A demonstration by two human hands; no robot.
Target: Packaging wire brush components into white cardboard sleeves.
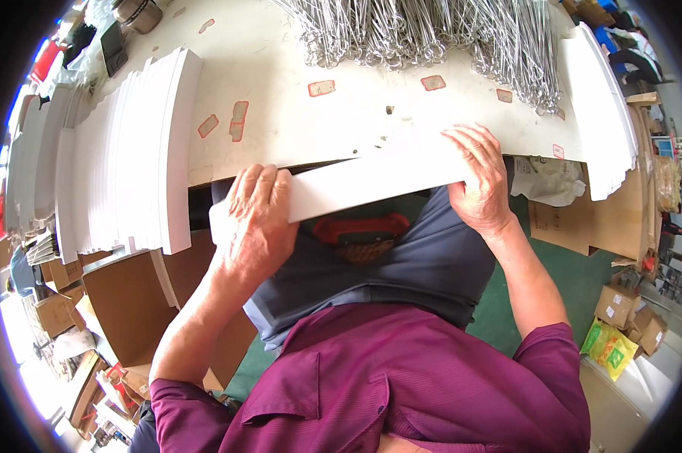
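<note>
A long, narrow white box lies across the front edge of the table, above my lap, its right part higher in the view than its left. Near its left end, my left hand wraps over it from above, fingers closed together. My right hand grips the other end, with the fingers over the top; the thumb is hidden. Glare washes out the box's far edge. Beyond it, a large heap of thin metal rods with looped ends covers the back of the table.
Rows of similar white boxes stand at the left, and a stack of white pieces stands at the right. Below the left row is an open cardboard carton. A metal cup sits at the far left. A white bag hangs at the right edge.
</note>
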